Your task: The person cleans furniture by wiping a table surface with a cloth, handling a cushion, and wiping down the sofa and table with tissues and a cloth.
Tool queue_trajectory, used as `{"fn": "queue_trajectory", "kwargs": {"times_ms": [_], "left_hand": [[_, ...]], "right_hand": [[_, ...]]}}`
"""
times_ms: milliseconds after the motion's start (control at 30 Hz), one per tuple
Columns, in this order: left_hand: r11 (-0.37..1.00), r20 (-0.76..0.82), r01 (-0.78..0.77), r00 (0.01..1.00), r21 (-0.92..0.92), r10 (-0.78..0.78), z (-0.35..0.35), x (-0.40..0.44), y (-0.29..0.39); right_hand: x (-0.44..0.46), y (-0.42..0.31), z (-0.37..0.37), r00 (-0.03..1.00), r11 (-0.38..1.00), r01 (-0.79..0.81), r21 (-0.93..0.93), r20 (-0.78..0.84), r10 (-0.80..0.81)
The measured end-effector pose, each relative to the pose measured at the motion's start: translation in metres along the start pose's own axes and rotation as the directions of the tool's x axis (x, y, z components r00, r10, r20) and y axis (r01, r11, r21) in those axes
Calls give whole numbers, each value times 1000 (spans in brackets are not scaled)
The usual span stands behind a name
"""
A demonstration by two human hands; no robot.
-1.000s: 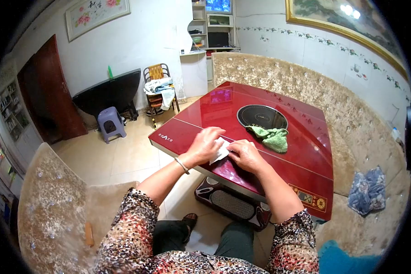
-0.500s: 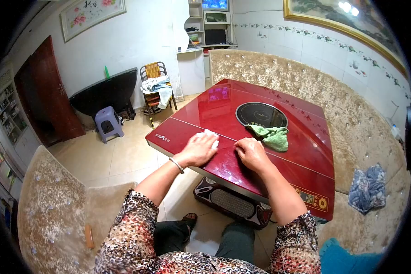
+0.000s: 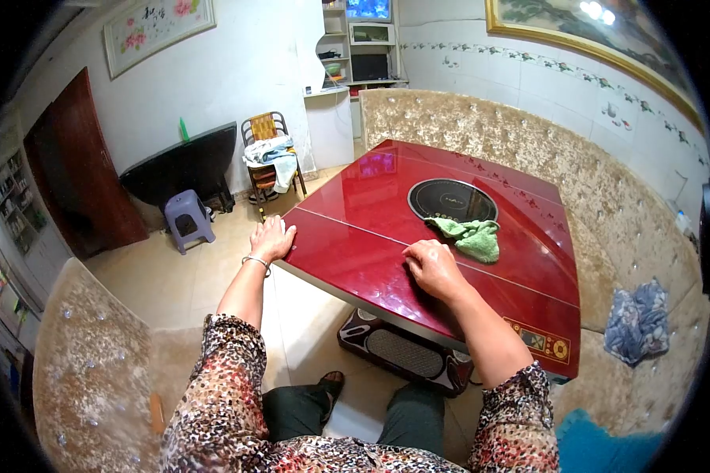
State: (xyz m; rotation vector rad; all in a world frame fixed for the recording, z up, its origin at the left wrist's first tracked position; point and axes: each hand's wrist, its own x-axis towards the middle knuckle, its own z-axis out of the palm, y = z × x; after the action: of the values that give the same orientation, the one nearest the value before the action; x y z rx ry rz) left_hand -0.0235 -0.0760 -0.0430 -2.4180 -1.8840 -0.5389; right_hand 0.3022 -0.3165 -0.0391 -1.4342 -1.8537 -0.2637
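Observation:
At the left corner of the glossy dark red table (image 3: 347,260), my left hand (image 3: 271,239) curves its fingers over the edge, with the thumb towards the tabletop. Its palm and fingertips are out of sight, so the white cloth or tissue seen under it earlier is hidden. My right hand (image 3: 436,270) rests on the tabletop near the thin seam, its fingers curled in, and nothing shows in it. Just beyond it a crumpled green cloth (image 3: 473,239) lies partly over the rim of the round black cooktop (image 3: 452,200).
A tufted beige sofa (image 3: 481,109) curves behind the table, and another seat (image 3: 95,363) stands at left. Below the tabletop is a black-and-silver heater-like unit (image 3: 402,355). A purple stool (image 3: 188,221) and a chair with cloths (image 3: 272,154) stand beyond.
My left hand has moved left across the tabletop to the corner. The white cloth or tissue under it no longer shows. My right hand has stayed in place.

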Motion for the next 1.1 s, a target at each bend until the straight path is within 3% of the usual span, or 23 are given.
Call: {"fn": "queue_trajectory", "kwargs": {"times_ms": [67,133,200,267,300,400,467,533,600,667,733,933,1100], "left_hand": [[1000,38,-6,999,-25,7,-2,-3,1],[994,-77,-108,991,30,110,-6,-16,4],[988,-9,-148,989,54,149,-9,-23,9],[954,3,-299,954,-2,299,-3,-37,13],[917,-89,-399,914,-14,396,4,-48,19],[827,51,-560,826,-47,562,-3,-85,57],[709,53,-692,709,-133,703,-8,-102,79],[643,126,-743,631,-187,766,-16,-104,99],[562,114,-800,551,-208,827,-8,-90,115],[549,122,-810,535,-208,836,0,-77,136],[542,123,-800,529,-257,839,5,-60,152],[650,118,-747,640,-137,760,31,2,172],[823,55,-562,822,-84,567,30,49,134]], "right_hand": [[1,-3,2,1000,999,28,18,9,-28],[2,-9,6,999,997,52,54,-16,-52],[3,-18,9,993,991,109,82,-50,-105],[2,-30,9,994,989,108,102,-31,-106],[2,-35,10,987,980,160,120,-36,-157],[2,-46,11,965,949,263,174,-65,-255],[-1,-55,6,946,924,315,219,5,-324],[-4,-64,-1,940,929,304,211,94,-329],[-8,-69,3,922,890,370,265,15,-387],[-9,-72,3,922,897,349,270,72,-380],[-9,-73,6,908,901,368,228,122,-401],[-6,-72,9,909,892,373,254,90,-406],[-4,-70,7,919,901,348,259,94,-382]]}}
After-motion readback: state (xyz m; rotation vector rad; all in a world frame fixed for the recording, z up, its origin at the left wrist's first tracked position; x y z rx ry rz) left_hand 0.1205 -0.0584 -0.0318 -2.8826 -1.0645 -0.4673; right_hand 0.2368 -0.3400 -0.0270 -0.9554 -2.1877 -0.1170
